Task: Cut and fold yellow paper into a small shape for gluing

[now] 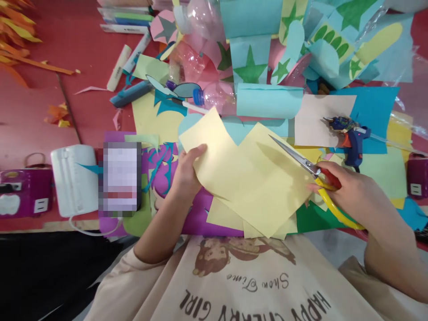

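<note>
yellow paper [247,178] is lying between the hands: left hand [185,171] pinching its left edge, right hand [347,191] gripping scissors [301,162], blades pointing up-left over the sheet

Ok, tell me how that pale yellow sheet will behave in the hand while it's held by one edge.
The yellow sheet looks thin and floppy: it already curls where the left hand pinches its edge. It is probably very light, so it may sag or flutter. The scissors in the right hand could push it aside.

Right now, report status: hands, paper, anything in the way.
Left hand grips pale yellow paper sheet at its left edge. Right hand holds yellow-handled scissors, blades over the sheet. Blue glue gun lies behind, apart.
</note>
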The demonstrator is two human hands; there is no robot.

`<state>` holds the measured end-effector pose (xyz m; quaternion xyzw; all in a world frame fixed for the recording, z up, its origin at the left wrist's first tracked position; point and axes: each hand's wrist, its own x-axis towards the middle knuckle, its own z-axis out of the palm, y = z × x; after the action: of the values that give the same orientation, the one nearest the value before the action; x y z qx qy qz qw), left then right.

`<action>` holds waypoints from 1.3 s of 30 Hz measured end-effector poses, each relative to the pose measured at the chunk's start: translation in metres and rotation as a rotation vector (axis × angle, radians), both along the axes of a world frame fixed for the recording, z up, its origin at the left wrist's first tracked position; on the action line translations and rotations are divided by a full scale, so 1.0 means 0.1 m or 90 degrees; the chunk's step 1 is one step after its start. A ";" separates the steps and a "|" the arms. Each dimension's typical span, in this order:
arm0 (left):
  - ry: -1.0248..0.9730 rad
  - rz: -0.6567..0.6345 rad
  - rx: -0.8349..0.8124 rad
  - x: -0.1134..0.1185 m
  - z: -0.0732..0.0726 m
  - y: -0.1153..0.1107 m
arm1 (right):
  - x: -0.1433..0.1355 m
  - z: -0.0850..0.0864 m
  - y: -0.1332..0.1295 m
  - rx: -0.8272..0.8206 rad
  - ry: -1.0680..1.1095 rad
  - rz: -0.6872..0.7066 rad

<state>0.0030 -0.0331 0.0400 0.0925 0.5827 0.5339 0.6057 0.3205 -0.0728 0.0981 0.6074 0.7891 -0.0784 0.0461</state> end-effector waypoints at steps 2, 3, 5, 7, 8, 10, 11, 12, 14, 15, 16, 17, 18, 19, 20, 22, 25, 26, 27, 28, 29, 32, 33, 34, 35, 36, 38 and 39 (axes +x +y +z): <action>0.005 -0.045 0.013 0.03 0.01 0.00 | 0.01 -0.05 0.01 0.090 0.012 0.030; 0.005 -0.066 0.019 0.03 0.03 0.01 | 0.02 -0.06 0.01 0.116 0.017 0.038; -0.001 -0.116 0.012 0.04 0.07 0.01 | 0.02 -0.08 0.03 0.132 0.020 0.035; -0.008 -0.165 0.001 0.04 0.12 0.02 | 0.01 -0.11 0.05 0.114 0.015 0.030; -0.012 -0.188 -0.001 0.04 0.13 0.03 | 0.01 -0.14 0.06 0.102 0.016 0.031; -0.016 -0.230 0.006 0.03 0.15 0.05 | 0.03 -0.22 0.07 0.087 0.036 0.040; -0.016 -0.250 0.013 0.03 0.14 0.07 | 0.04 -0.26 0.08 0.083 0.051 0.046; -0.013 -0.268 0.021 0.04 0.13 0.08 | 0.06 -0.31 0.08 0.079 0.064 0.047; -0.003 -0.305 0.040 0.05 0.10 0.12 | 0.10 -0.38 0.07 0.072 0.076 0.044; 0.002 -0.321 0.056 0.07 0.07 0.14 | 0.12 -0.39 0.07 0.066 0.079 0.043; 0.009 -0.333 0.075 0.08 0.05 0.16 | 0.13 -0.40 0.07 0.062 0.083 0.041; 0.016 -0.343 0.095 0.11 0.03 0.18 | 0.15 -0.39 0.07 0.056 0.088 0.042; 0.022 -0.349 0.113 0.13 0.01 0.20 | 0.16 -0.38 0.07 0.056 0.092 0.047; 0.026 -0.353 0.126 0.15 -0.01 0.22 | 0.16 -0.35 0.08 0.062 0.091 0.051; 0.028 -0.353 0.134 0.17 -0.03 0.23 | 0.15 -0.32 0.08 0.078 0.085 0.048; 0.021 -0.346 0.137 0.20 -0.06 0.25 | 0.12 -0.25 0.10 0.121 0.071 0.031; 0.005 -0.338 0.134 0.22 -0.10 0.25 | -0.01 -0.19 0.16 0.150 0.158 0.009; 0.004 -0.342 0.137 0.22 -0.12 0.24 | -0.08 -0.18 0.19 0.126 0.218 0.006; 0.005 -0.349 0.141 0.21 -0.13 0.23 | -0.15 -0.19 0.22 0.089 0.281 -0.002; 0.009 -0.356 0.147 0.20 -0.14 0.23 | -0.23 -0.20 0.26 0.034 0.331 -0.020; 0.016 -0.361 0.153 0.19 -0.15 0.22 | -0.32 -0.21 0.31 -0.020 0.381 -0.035; 0.045 -0.375 0.164 0.17 -0.18 0.22 | -0.60 -0.30 0.49 -0.132 0.560 -0.089; 0.055 -0.381 0.166 0.17 -0.18 0.22 | -0.68 -0.33 0.56 -0.159 0.614 -0.104; 0.066 -0.388 0.167 0.16 -0.18 0.22 | -0.76 -0.37 0.62 -0.176 0.664 -0.105; 0.077 -0.394 0.167 0.16 -0.18 0.22 | -0.82 -0.41 0.68 -0.187 0.704 -0.114; 0.089 -0.398 0.165 0.16 -0.18 0.22 | -0.87 -0.45 0.72 -0.185 0.744 -0.129; 0.105 -0.398 0.151 0.17 -0.17 0.22 | -0.93 -0.51 0.78 -0.176 0.799 -0.152; 0.107 -0.394 0.142 0.17 -0.17 0.22 | -0.94 -0.53 0.80 -0.171 0.818 -0.159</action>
<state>0.0198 -0.0109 0.0235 0.3743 0.5126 0.3759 0.6752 0.2261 0.0072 0.0452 0.5156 0.5669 -0.5271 -0.3675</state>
